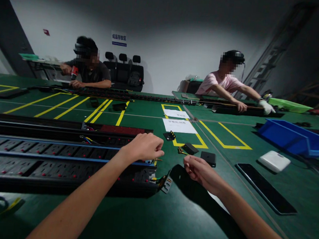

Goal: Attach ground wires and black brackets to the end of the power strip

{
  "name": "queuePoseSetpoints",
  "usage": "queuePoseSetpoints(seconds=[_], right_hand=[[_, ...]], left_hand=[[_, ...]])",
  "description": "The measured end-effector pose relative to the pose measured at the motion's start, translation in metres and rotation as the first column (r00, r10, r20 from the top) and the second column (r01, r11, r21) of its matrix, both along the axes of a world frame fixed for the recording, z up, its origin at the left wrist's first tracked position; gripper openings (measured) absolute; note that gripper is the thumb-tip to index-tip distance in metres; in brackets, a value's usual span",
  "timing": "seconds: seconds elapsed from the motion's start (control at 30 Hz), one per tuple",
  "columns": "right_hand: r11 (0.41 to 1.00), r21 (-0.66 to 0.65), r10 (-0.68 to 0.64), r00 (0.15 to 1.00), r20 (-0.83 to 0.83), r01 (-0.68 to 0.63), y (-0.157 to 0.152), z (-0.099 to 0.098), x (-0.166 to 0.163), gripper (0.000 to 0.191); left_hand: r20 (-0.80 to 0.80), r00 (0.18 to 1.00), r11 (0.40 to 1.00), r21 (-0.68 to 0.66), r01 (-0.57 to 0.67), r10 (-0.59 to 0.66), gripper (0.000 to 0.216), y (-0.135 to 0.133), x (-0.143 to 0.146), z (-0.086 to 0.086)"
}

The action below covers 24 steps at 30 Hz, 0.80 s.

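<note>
My left hand [145, 146] rests closed at the right end of a long black power strip [59, 162], its fingers curled over the strip's end where coloured wires [155, 160] stick out. My right hand [201, 171] hovers to the right of it with fingers pinched together; what it holds is too small to make out. A black end cap [166, 184] hangs at the strip's near corner. Small black parts [190, 148] [209, 158] lie on the green table just beyond my right hand.
More long black strips [48, 131] lie stacked behind the front one. A blue bin [295, 138], a white box [274, 161] and a long black plate [265, 188] sit at right. White papers [178, 125] lie mid-table. Two other people work at the far side.
</note>
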State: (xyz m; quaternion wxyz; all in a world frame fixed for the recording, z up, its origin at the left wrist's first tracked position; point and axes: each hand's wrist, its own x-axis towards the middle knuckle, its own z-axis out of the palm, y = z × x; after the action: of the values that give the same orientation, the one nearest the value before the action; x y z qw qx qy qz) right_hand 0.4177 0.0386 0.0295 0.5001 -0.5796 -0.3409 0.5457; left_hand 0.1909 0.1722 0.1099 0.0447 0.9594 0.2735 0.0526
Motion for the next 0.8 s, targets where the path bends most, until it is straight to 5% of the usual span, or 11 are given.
queuePoseSetpoints(seconds=[0.33, 0.53, 0.8], right_hand=[[0.997, 0.03, 0.063, 0.994, 0.088, -0.066, 0.0, 0.002, -0.004, 0.039], [0.984, 0.075, 0.143, 0.966, 0.213, -0.162, 0.001, 0.003, -0.01, 0.031], [0.99, 0.11, 0.059, 0.972, 0.228, -0.086, 0.004, -0.003, -0.002, 0.032]], left_hand=[[0.052, 0.989, 0.988, 0.05, -0.143, 0.141, 0.029, 0.025, 0.0, -0.033], [0.031, 0.991, 0.99, 0.046, -0.134, 0.133, 0.028, 0.025, 0.0, -0.036], [0.011, 0.99, 0.99, 0.028, -0.141, 0.14, 0.031, 0.025, -0.001, -0.036]])
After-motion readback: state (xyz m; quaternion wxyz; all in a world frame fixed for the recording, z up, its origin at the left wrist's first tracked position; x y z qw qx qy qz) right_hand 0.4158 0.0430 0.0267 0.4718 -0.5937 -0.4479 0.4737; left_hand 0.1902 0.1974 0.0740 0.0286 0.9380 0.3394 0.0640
